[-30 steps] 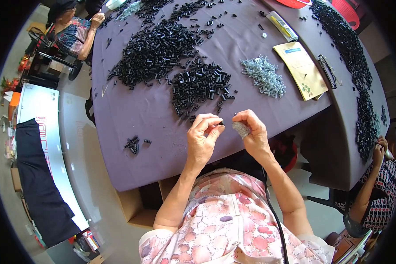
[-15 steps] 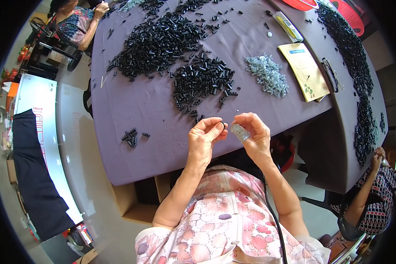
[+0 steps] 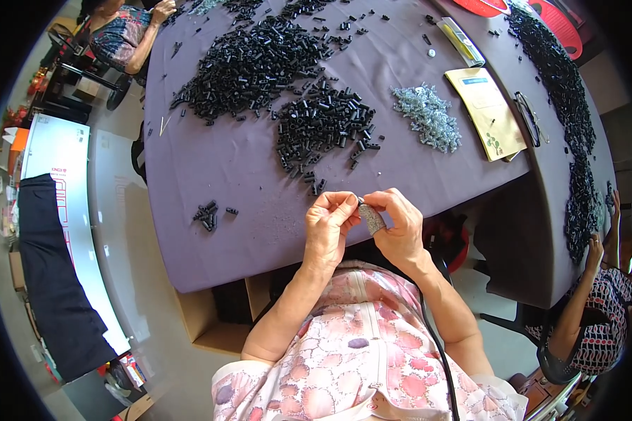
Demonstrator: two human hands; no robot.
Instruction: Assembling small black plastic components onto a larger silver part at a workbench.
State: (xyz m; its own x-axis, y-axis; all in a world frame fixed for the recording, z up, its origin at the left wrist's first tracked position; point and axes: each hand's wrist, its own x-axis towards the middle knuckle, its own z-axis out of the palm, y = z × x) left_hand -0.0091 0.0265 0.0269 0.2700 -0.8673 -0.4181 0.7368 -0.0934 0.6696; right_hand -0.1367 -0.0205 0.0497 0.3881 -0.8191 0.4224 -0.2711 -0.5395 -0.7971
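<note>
In front of my body, at the table's near edge, both hands meet fingertip to fingertip. My left hand (image 3: 326, 230) is closed, pinching a small black part (image 3: 360, 201) between thumb and forefinger; the fingers hide most of it. The fingers of my right hand (image 3: 402, 228) are pinched together against the same part, and what else they may hold is hidden. A grey speckled finger cover (image 3: 374, 220) sits at the right fingers. Just beyond the hands lies a pile of short black tubular pieces (image 3: 323, 130). Small clear pieces (image 3: 427, 118) are heaped farther right.
A larger black heap (image 3: 253, 67) lies behind. At left is a small black cluster (image 3: 207, 216). A yellow booklet (image 3: 483, 112) and glasses (image 3: 530, 119) lie right. Co-workers sit far left (image 3: 119, 38) and right (image 3: 604, 316). The purple-grey cloth (image 3: 218, 259) covers the table.
My right hand has moved left, bringing its fingertips to the black part at my left fingertips. The right-hand co-worker has raised a hand over the black pieces.
</note>
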